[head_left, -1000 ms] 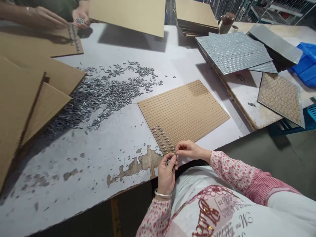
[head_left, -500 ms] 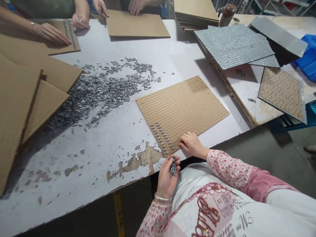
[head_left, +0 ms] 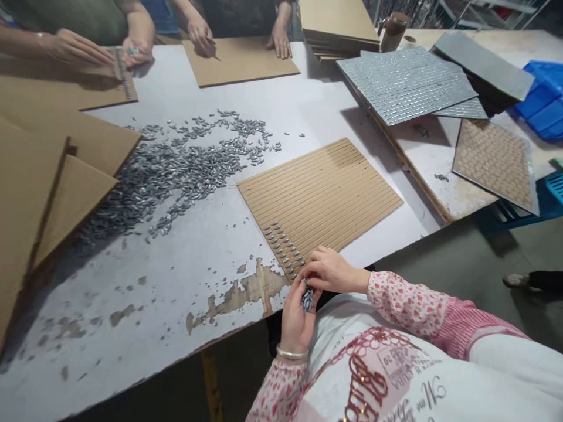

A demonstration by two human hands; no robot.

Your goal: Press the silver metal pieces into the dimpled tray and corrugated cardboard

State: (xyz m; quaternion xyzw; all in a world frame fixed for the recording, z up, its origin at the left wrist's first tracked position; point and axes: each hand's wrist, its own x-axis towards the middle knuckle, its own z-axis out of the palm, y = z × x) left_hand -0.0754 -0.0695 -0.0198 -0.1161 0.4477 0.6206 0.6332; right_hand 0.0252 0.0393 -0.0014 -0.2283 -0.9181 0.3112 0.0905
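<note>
My left hand [head_left: 295, 322], palm up at the table's front edge, is curled around a clump of small grey metal pieces [head_left: 307, 298]. Over its fingertips is my right hand [head_left: 328, 269], its fingers bent and pinched at the clump; whether a piece is between them is hidden. Behind both hands lies a brown grooved board [head_left: 321, 193], with short rows of grey pieces [head_left: 281, 243] set along its left lower edge. A large loose pile of the same pieces [head_left: 176, 170] spreads to the left of the board.
Brown boards [head_left: 39, 176] lean in from the left. Across the table, other people's hands [head_left: 200, 35] work at boards. Silvery filled boards [head_left: 409, 82], a patterned board [head_left: 492, 158] and a blue crate [head_left: 545, 99] are at the right. A mug [head_left: 393, 32] stands behind.
My right hand has moved left from the board's front edge to the pieces in my left hand. Across the table, a person's hands have moved apart over a board. The view has shifted slightly.
</note>
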